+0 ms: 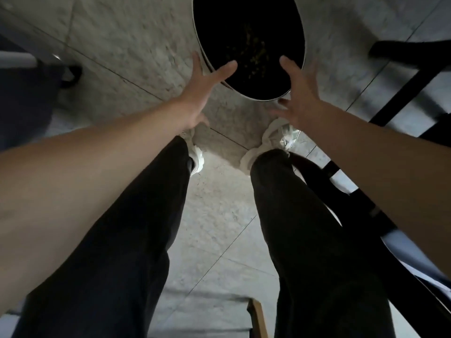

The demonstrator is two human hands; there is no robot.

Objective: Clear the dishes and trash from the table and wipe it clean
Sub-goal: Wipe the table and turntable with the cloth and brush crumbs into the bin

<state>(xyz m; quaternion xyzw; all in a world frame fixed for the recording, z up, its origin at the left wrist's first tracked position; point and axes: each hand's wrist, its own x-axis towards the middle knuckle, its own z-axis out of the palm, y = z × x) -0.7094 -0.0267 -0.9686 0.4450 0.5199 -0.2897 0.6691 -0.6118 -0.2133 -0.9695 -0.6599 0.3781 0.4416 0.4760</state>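
Here, your left hand (195, 93) and right hand (300, 93) hang spread and empty, fingers apart; the round bin (249, 28), flecked with scraps inside, stands on the floor (122, 45) just beyond your fingertips.

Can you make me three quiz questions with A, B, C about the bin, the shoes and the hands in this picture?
1. Where is the round dark bin with the thin metal rim?
A. On the pale tiled floor ahead of the feet
B. On a chair
C. Behind the person

2. What colour are the shoes?
A. Red
B. White
C. Black

3. What are the left hand and right hand doing?
A. Holding a plate
B. Clenched in fists
C. Open and empty, fingers spread

Answers: 1 A, the bin stands on the tiles beyond the toes. 2 B, both shoes look white under the dark trousers. 3 C, both palms show spread fingers with nothing in them.
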